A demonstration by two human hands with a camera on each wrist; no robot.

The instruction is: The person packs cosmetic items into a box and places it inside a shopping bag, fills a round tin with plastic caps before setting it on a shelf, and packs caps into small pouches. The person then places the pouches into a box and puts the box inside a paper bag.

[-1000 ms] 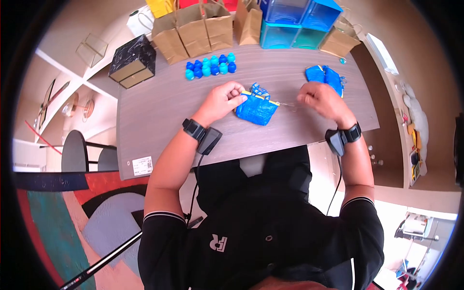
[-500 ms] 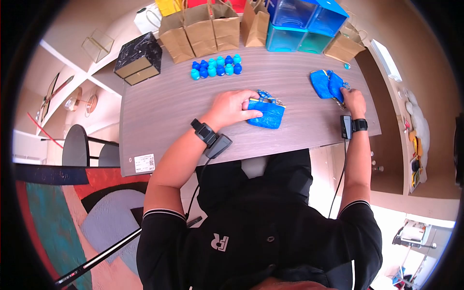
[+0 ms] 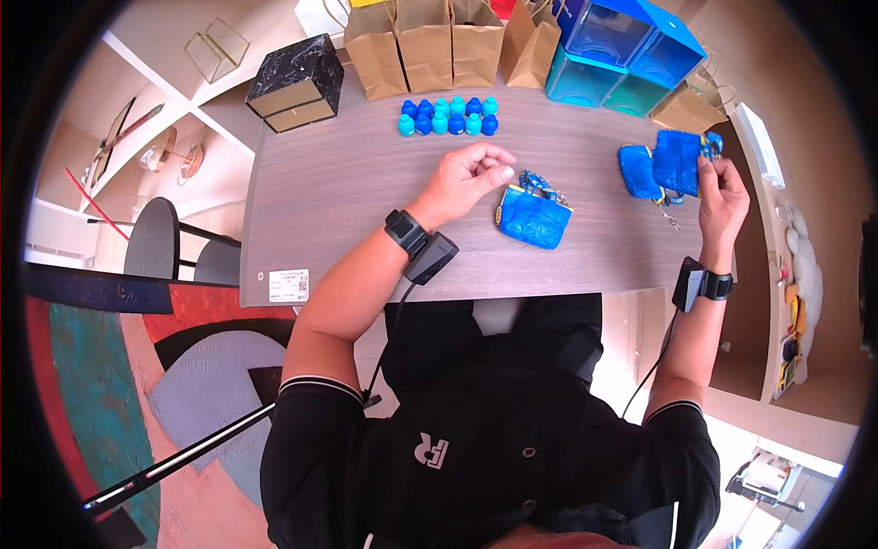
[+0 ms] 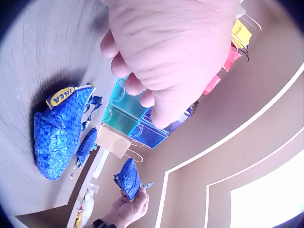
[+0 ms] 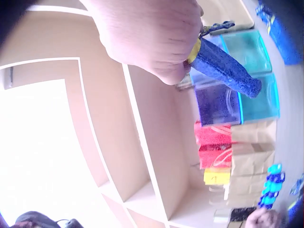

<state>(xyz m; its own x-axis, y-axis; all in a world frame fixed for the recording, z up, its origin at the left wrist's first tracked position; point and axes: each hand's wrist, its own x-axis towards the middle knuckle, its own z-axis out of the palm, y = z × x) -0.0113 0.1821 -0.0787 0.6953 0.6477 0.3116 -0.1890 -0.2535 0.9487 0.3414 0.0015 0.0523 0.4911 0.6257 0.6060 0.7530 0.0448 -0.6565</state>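
Note:
One blue pouch [image 3: 534, 218] with a yellow edge lies on the table, and the left hand [image 3: 464, 183] hovers just left of it, fingers loosely bent and holding nothing. In the left wrist view an IKEA tag shows on that pouch [image 4: 58, 137]. At the table's right side the right hand [image 3: 723, 203] pinches a second blue pouch [image 3: 678, 163] by its edge, lifted up. A third blue pouch [image 3: 638, 172] rests on the table beside it. The right wrist view shows the right hand [image 5: 147, 38] gripping the raised pouch [image 5: 225, 69] at its yellow edge.
Small blue and turquoise bottle-shaped pieces [image 3: 457, 124] stand in two rows at the back of the table [image 3: 366, 229]. Behind them are brown paper bags [image 3: 426, 55], a black marbled box [image 3: 294, 82] and blue and teal drawers [image 3: 585, 78].
The left hand has let go of its pouch, which now lies on the table. The right hand has moved to the right-hand pouches and lifted one. The head view has shifted.

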